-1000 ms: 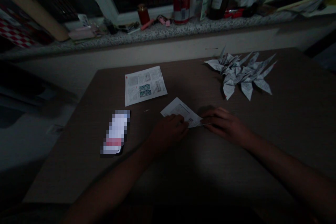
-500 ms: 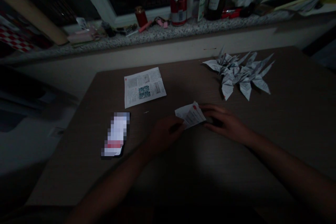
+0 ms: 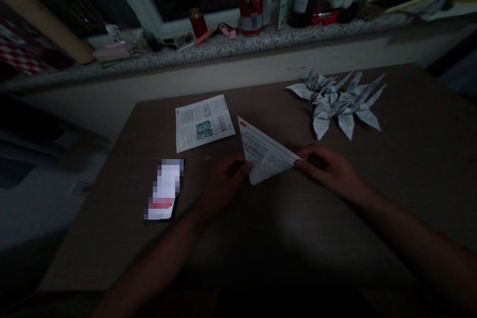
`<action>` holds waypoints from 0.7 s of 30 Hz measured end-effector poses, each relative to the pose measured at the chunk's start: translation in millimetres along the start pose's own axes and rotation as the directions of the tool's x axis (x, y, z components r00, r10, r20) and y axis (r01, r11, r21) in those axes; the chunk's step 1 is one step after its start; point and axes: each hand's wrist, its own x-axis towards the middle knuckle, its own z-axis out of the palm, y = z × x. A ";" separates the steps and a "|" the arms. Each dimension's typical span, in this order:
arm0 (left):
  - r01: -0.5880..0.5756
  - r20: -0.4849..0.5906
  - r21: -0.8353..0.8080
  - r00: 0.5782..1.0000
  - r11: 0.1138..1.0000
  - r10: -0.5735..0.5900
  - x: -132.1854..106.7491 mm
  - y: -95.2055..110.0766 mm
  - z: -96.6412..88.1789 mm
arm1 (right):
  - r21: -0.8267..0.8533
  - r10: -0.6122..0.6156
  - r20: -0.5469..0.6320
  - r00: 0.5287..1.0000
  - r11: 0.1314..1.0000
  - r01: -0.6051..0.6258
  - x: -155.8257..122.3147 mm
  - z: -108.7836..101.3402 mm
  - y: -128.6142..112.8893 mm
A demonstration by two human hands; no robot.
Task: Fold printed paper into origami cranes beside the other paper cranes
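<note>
Beside folded paper triangle [image 3: 265,151]: two hands, left hand [image 3: 225,181], right hand [image 3: 328,171]; one printed sheet [image 3: 204,123]; one pixelated phone [image 3: 164,190]; several overlapping origami cranes [image 3: 335,104], exact count unclear.

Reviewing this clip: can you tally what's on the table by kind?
Folded triangle of printed paper: 1
Flat printed sheet: 1
Pixelated flat object: 1
Pile of paper cranes: 1 (overlapping, individual cranes not countable)
Total: 4
</note>
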 end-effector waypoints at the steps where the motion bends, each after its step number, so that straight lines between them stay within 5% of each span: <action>1: 0.004 -0.010 -0.007 1.000 1.000 -0.004 0.3 -0.4 0.1 | -0.001 0.029 -0.024 0.999 1.000 -0.029 -0.2 0.3 -1.4; 10: 0.047 -0.116 -0.113 0.991 0.992 -0.060 1.8 -1.8 3.8 | 0.075 0.136 -0.111 0.984 0.989 -0.128 2.5 5.3 -7.0; 16: -0.036 -0.032 0.240 0.998 0.970 0.045 1.9 -4.4 0.9 | 0.061 0.168 -0.054 0.984 0.985 -0.164 4.8 6.7 3.1; 21: -0.163 0.102 0.595 0.987 0.787 0.128 3.1 -13.5 0.6 | -0.047 0.117 0.034 0.993 0.992 -0.115 4.6 9.0 14.8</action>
